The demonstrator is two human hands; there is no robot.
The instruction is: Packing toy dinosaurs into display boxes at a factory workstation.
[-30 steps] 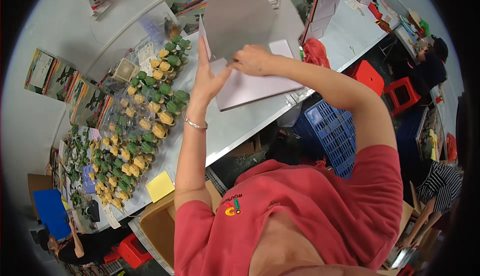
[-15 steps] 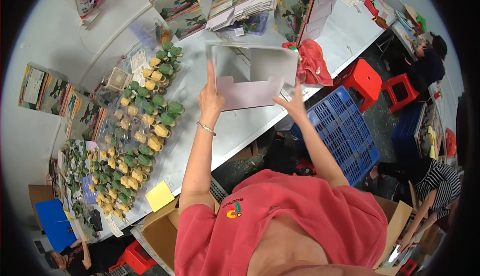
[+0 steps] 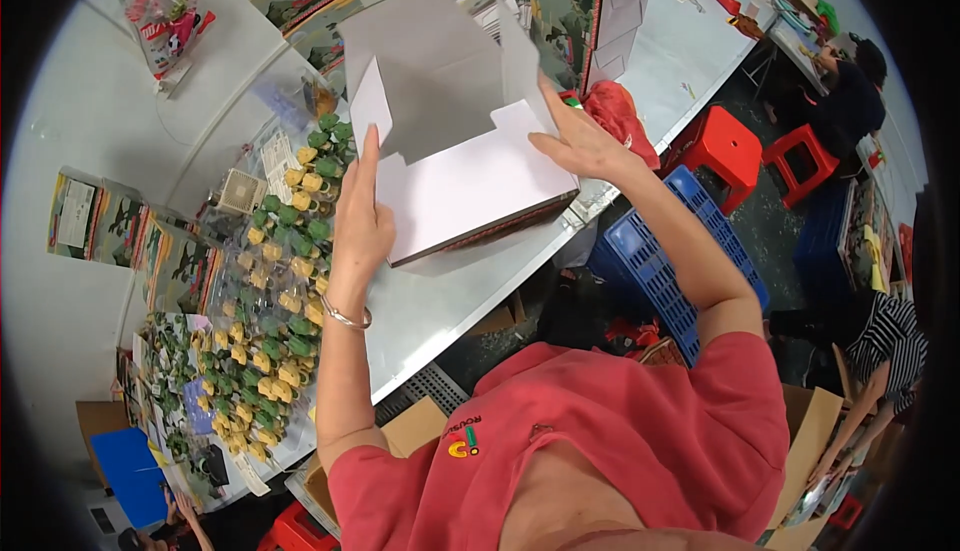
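One open box (image 3: 480, 191) between two hands, upper centre of the frame, over the bench (image 3: 400, 316).
The left hand (image 3: 362, 221) clasps its left side, the right hand (image 3: 580, 143) its right flap; two red stools (image 3: 715, 156) stand upper right.

a short-sleeved red top (image 3: 650, 431) — small multicoloured emblem (image 3: 465, 441) — filled the lower centre; a silvery bangle (image 3: 345, 317) ringed the left wrist (image 3: 350, 291).

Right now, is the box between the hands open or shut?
Open. The box has its flaps spread, and its grey inside shows between them.
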